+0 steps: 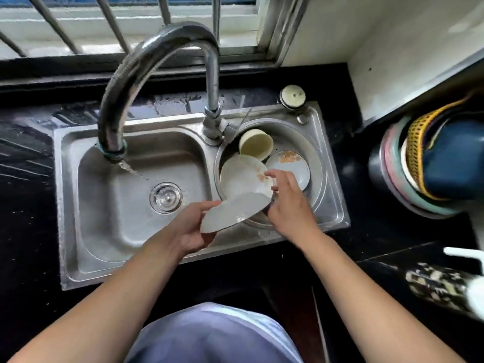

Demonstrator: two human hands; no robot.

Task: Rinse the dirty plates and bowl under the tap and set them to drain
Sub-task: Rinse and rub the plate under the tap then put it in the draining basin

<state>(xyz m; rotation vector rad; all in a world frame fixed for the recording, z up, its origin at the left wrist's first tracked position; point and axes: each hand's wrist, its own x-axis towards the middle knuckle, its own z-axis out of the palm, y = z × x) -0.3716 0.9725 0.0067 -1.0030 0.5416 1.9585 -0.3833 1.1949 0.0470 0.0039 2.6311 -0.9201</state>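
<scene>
- The steel double sink (68, 231) divides the work. The rectangular left basin (110, 226) takes the water, and the round right basin (318, 163) holds the stack of dirty things, clear of the stream.
- The tap (157, 45) is swung over the left basin and is running. A thin stream (128, 167) falls just behind the drain strainer (165, 197).
- The held plate (235, 209) is tilted over the ridge between the basins and is not yet under the water. The tilt probably lets it shed drips into the sink.
- The stained plate (241, 176) leans in the round basin, beside the smaller plate (290, 163) with orange smears. The bowl (255, 147) lies on its side behind them.
- The left hand (188, 231) grips the held plate by its near rim, with the thumb on top.
- The right hand (288, 203) is relaxed, its fingers loosely spread above the stained plate and clasping nothing. I cannot tell whether it touches a rim.
- No brand, label or writing can be read anywhere.
</scene>
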